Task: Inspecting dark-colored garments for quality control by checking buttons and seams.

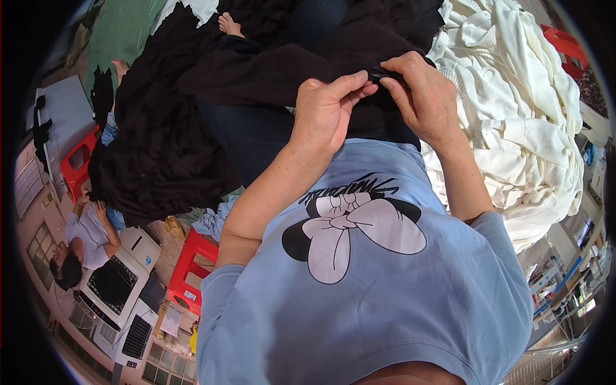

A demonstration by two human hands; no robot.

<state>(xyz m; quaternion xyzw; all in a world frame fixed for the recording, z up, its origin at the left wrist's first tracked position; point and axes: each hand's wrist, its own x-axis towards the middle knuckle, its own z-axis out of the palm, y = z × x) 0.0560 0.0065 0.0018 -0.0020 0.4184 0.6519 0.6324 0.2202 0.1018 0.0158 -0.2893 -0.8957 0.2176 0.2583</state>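
Over my lap lies a black knitted garment (256, 74), spread across dark trousers. My left hand (326, 106) is closed, thumb and fingertips pinching the garment's dark edge. Just to its right, my right hand (423, 96) is closed too, thumb and forefinger bent around a small dark pointed bit (378, 74). It looks like a fold of the same cloth, though black on black hides its exact shape. The two sets of fingertips almost meet. Beneath the hands the rest of the cloth hangs in shadow.
A big heap of black garments (167, 154) lies to the left, a heap of white knitwear (513, 128) to the right. Red plastic stools (192, 269) stand at left and far right. Another person (90, 237) sits at far left near white machines (119, 282). A bare foot (230, 25) shows ahead.
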